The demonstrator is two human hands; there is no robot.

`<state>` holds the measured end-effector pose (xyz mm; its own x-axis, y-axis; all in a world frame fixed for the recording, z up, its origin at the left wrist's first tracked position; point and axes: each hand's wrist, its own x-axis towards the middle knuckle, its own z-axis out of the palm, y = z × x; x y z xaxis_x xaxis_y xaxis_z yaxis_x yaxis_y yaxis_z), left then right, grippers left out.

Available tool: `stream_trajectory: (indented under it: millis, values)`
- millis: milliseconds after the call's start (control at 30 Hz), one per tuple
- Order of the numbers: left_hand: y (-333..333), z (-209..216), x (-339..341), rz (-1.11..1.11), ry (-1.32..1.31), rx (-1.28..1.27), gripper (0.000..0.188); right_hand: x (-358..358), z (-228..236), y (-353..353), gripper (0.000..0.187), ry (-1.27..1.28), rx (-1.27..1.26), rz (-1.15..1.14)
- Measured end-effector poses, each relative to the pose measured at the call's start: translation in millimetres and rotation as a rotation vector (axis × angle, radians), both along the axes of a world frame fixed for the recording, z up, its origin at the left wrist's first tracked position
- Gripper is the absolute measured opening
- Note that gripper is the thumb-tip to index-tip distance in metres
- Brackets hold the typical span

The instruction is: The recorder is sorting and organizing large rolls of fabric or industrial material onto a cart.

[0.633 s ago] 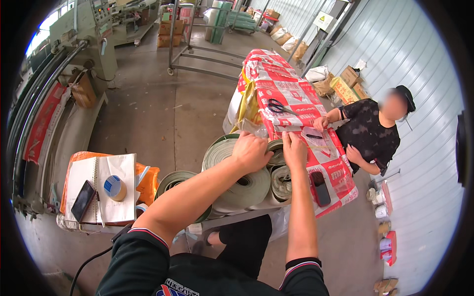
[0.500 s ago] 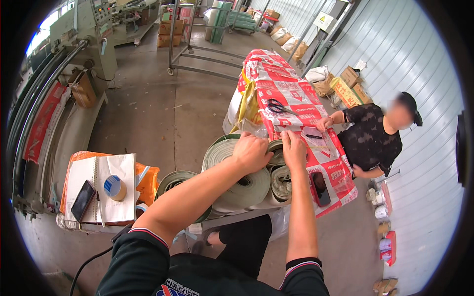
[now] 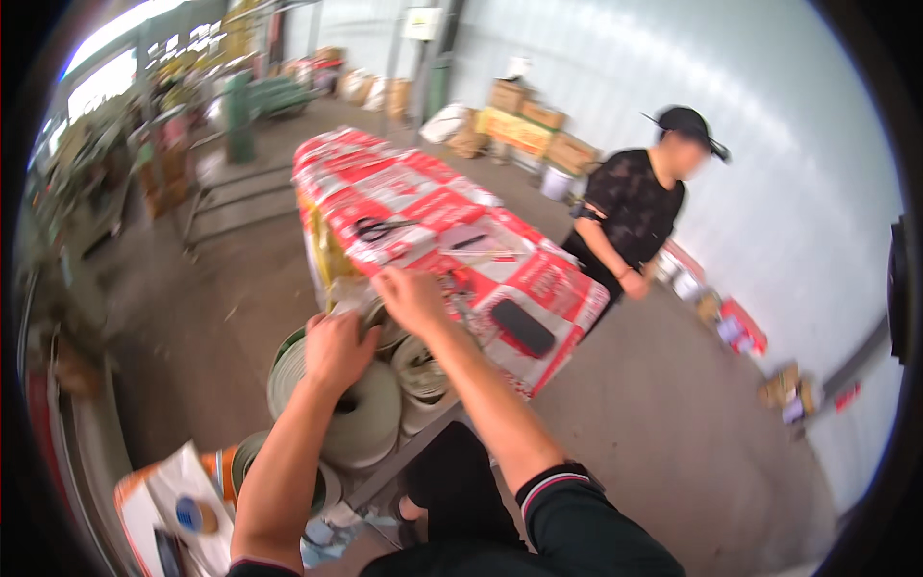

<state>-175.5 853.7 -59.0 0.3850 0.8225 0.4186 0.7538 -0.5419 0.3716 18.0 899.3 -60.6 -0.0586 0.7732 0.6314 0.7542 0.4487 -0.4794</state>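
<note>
My left hand rests over the far edge of a large pale roll of sheet material, fingers curled down. My right hand is just right of it and farther away, its fingers bent together near the corner of the table. Crumpled clear plastic lies between the two hands. What either hand's fingertips grip is hidden and blurred. A smaller rolled bundle stands upright below my right forearm. Black-handled scissors, a dark pen and a black phone lie on the red-and-white covered table.
Another person in a black cap stands beyond the table's right side. At lower left are an open notebook and a tape roll. Cardboard boxes line the wall. A metal frame stands far left.
The view has swung right, so table and rolls appear farther left. My hands stay close together at the rolls. The other person has straightened, turned away and taken their hand off the table.
</note>
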Motion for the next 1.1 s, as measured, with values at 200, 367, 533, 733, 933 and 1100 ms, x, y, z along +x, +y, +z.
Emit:
stream_trajectory:
  millis: [200, 367, 533, 733, 933, 1100]
  values:
    - [0.9, -1.6, 4.6, -0.007, -0.023, 0.020, 0.035, 7.5, -4.8, -1.5, 0.037, -0.076, 0.042, -0.119]
    - [4.5, 4.3, 19.2, -0.135, -0.105, -0.027, 0.039, 23.6, -6.4, -9.6, 0.028, -0.053, 0.147, -0.153]
    - [23.9, -7.0, 0.5, -0.148, -0.120, -0.090, 0.041, 7.6, 4.4, -43.5, 0.024, -0.163, 0.206, -0.148]
    - [20.0, -3.6, 13.9, -0.144, -0.052, -0.061, 0.042, 22.2, -22.2, -126.1, 0.053, -0.221, 0.011, -0.163]
    - [14.2, -6.2, 10.6, -0.173, -0.006, 0.006, 0.044, 16.4, -29.0, -158.0, 0.044, -0.072, 0.056, -0.210]
    - [-12.8, 17.2, 31.5, -0.212, 0.151, 0.030, 0.050, 15.7, -46.1, -225.2, 0.058, -0.178, 0.092, -0.113]
